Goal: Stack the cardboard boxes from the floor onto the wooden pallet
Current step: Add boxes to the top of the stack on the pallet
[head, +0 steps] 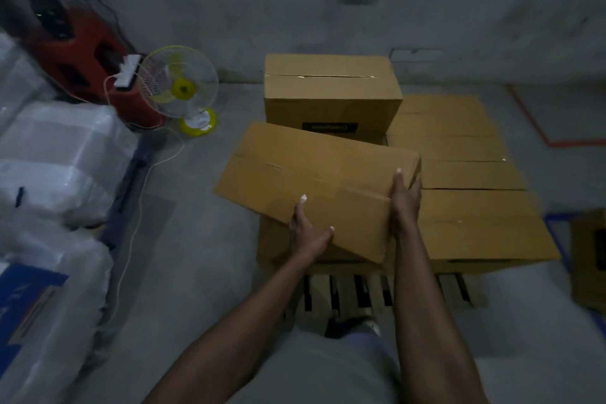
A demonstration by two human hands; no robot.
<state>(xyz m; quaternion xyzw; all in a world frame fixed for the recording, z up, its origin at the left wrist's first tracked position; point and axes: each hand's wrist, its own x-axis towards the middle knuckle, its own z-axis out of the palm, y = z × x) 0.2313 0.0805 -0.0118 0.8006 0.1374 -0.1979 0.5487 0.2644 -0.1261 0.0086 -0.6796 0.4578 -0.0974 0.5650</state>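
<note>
A brown cardboard box hangs tilted and skewed over the near left part of the stack. My left hand grips its near edge and my right hand clamps its right end. Under it lies another box on the wooden pallet, whose slats show at the front. A row of boxes fills the pallet's right side. One taller box stands at the back left. My foot shows near the pallet's front edge.
A yellow and white table fan stands on the floor to the left, its cord trailing. A red machine and plastic-wrapped bundles line the left side. Another cardboard box sits on the floor at far right. A concrete wall is behind.
</note>
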